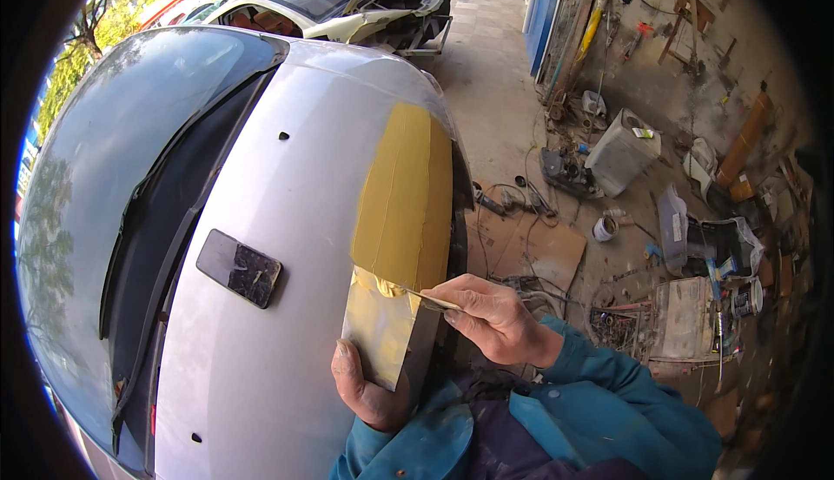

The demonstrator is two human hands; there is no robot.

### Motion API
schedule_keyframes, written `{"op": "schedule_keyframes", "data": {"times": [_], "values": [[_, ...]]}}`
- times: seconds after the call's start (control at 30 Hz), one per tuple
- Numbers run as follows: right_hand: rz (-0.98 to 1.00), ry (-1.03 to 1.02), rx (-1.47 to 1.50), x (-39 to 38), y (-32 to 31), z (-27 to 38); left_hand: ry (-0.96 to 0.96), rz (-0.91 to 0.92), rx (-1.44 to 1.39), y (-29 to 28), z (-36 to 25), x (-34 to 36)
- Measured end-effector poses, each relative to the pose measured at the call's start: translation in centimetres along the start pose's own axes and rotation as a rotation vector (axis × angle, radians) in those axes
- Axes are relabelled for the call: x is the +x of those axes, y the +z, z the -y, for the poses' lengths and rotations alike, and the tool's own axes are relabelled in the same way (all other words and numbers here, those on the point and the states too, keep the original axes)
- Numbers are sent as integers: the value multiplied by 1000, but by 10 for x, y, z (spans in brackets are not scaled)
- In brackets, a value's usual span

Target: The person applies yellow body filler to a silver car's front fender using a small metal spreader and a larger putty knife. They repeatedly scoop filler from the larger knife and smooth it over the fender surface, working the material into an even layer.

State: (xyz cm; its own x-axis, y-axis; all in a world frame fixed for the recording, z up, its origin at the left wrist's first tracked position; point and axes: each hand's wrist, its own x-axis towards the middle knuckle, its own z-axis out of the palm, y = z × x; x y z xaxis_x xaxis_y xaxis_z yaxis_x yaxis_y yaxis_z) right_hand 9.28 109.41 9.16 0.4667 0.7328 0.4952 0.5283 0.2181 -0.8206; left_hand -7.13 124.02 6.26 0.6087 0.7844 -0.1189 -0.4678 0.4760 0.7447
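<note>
My left hand point(369, 389) grips the lower end of a flat board point(380, 332) smeared with yellow body filler. In my right hand point(495, 319) is a thin putty knife point(440, 303), pinched between thumb and fingers. Its blade meets the upper right edge of the board, where a small lump of filler point(388, 287) lies. Just beyond the board, a broad yellow filler patch point(404, 202) with lengthwise ridges covers the front part of the silver car hood point(287, 167). The fingers under the board are hidden.
A dark phone point(240, 268) lies on the hood, left of the patch. The windshield point(122, 115) is farther left. To the right, cardboard point(543, 250), a small can point(605, 228), a whitish container point(624, 152) and cables litter the floor. Another car point(339, 2) stands behind.
</note>
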Motion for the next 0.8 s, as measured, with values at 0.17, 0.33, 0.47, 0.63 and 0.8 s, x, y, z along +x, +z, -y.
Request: {"op": "schedule_keyframes", "data": {"times": [0.17,0.33,0.47,0.63,0.8], "values": [[-224,142,-342,48,-45,-105,38,-48,-72,2,-5,0],[-381,280,-486,124,-93,-219,20,-78,-56,1,-4,1],[-413,212,-552,167,-98,-265,18,-120,-87,-3,0,0],[-387,203,-571,168,-83,-274,40,-138,-108,-3,1,1],[-362,72,-580,124,-55,-245,38,-91,-85,0,-3,0]]}}
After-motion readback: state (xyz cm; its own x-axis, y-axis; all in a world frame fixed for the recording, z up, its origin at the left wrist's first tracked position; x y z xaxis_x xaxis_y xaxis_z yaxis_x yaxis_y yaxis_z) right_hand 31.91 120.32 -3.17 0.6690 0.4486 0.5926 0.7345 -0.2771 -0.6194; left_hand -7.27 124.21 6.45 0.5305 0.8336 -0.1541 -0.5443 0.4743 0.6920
